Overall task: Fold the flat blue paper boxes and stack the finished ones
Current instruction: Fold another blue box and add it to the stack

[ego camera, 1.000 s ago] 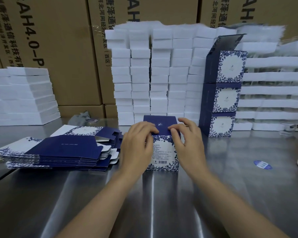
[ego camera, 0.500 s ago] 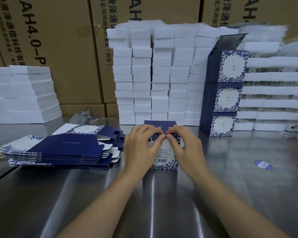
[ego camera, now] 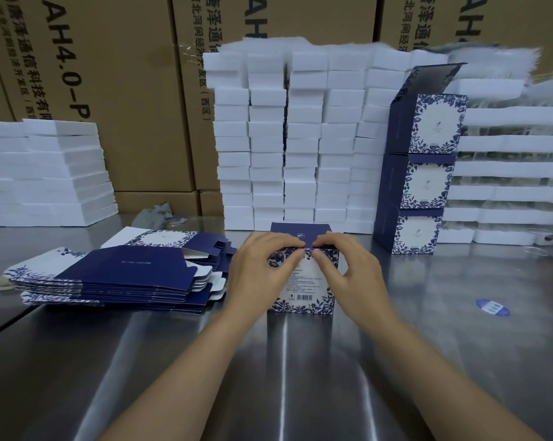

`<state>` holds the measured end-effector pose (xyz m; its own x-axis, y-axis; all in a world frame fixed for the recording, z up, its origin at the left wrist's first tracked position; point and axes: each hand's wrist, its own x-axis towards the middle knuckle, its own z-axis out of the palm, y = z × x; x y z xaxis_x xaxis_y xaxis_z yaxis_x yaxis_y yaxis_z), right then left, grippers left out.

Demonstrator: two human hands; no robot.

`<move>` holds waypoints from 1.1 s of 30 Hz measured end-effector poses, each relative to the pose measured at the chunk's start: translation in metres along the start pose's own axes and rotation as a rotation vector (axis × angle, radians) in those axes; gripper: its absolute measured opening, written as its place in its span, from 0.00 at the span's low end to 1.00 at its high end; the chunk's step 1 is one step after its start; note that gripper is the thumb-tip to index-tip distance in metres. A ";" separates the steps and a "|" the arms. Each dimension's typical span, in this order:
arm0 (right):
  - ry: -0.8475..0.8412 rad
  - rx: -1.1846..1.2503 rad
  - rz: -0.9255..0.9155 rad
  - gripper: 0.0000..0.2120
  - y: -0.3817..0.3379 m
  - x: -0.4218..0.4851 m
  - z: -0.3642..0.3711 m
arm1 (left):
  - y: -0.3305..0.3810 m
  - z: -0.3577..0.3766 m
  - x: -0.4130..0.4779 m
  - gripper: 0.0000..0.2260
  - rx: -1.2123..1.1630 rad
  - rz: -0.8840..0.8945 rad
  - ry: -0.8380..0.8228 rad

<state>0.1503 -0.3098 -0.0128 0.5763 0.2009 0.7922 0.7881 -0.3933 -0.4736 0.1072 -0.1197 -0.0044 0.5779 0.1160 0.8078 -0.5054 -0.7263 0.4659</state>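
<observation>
light: dim, overhead | glare: streaks on steel table [ego camera: 284, 361] | blur: foam stacks [ego camera: 297, 138] | edges: bowed

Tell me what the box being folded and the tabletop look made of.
The box looks like thin printed paperboard, smooth and low-gloss: crisp folded edges, printed pattern and barcode. The tabletop is probably stainless steel, brushed: streaky, mirror-like reflections.

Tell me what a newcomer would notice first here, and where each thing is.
First, the left hand and right hand pinching the top front edge of an upright blue-and-white floral paper box at the centre of the steel table. Next, the stack of three folded blue boxes standing to the right, its top lid open, and the pile of flat blue box blanks to the left. Behind rises a wall of white foam blocks.
</observation>
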 end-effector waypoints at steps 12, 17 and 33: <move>0.005 0.234 0.117 0.06 0.007 0.002 -0.011 | -0.013 -0.017 0.006 0.05 -0.363 -0.246 -0.043; 0.059 0.256 0.151 0.06 0.005 0.005 -0.008 | -0.014 -0.016 0.006 0.04 -0.333 -0.241 -0.007; 0.141 0.380 0.234 0.02 0.010 0.007 -0.008 | -0.012 -0.009 0.004 0.04 -0.452 -0.337 0.125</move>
<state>0.1602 -0.3194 -0.0093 0.7338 0.0115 0.6792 0.6788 -0.0519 -0.7325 0.1096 -0.1050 -0.0039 0.6885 0.3895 0.6117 -0.5459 -0.2769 0.7908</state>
